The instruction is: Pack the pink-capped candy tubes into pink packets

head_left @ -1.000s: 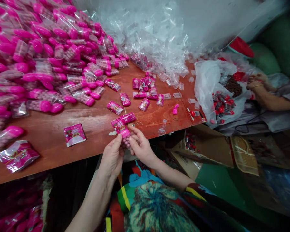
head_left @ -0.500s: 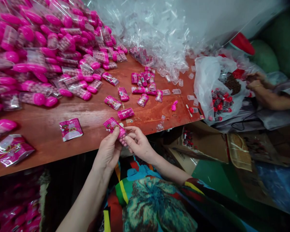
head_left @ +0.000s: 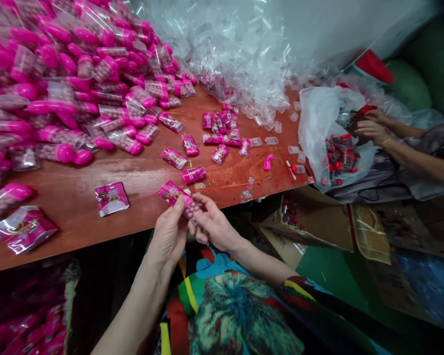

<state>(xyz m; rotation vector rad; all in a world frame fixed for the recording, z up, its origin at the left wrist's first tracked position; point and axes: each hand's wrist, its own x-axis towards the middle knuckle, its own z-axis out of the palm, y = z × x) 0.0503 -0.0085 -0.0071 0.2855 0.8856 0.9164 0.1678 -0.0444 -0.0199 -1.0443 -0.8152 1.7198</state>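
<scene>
Over the table's front edge, my left hand (head_left: 172, 228) pinches a shiny pink printed sleeve (head_left: 168, 191) between thumb and fingers. Out of the sleeve's near right end shows a clear tube of small pink candy balls (head_left: 191, 209). My right hand (head_left: 216, 224) is closed on that end of the tube, its fingertips against the candy part. How far the tube reaches inside the sleeve is hidden. Beyond my hands lie several pink wrapped tubes, the nearest wrapped tube (head_left: 194, 174) just past my fingers. To the left lies a flat pink sleeve (head_left: 111, 198).
A big heap of pink-capped candy tubes (head_left: 77, 79) fills the back left, with clear empty tubes (head_left: 237, 44) behind. A bundle of pink sleeves (head_left: 24, 229) lies front left. At right, a co-worker's hands (head_left: 373, 128) reach into a white plastic bag (head_left: 311, 133) beside an open carton (head_left: 318, 222).
More of the candy tube shows beside my left thumb, and my right fingers have shifted on it. The co-worker's hands have moved left, over the bag.
</scene>
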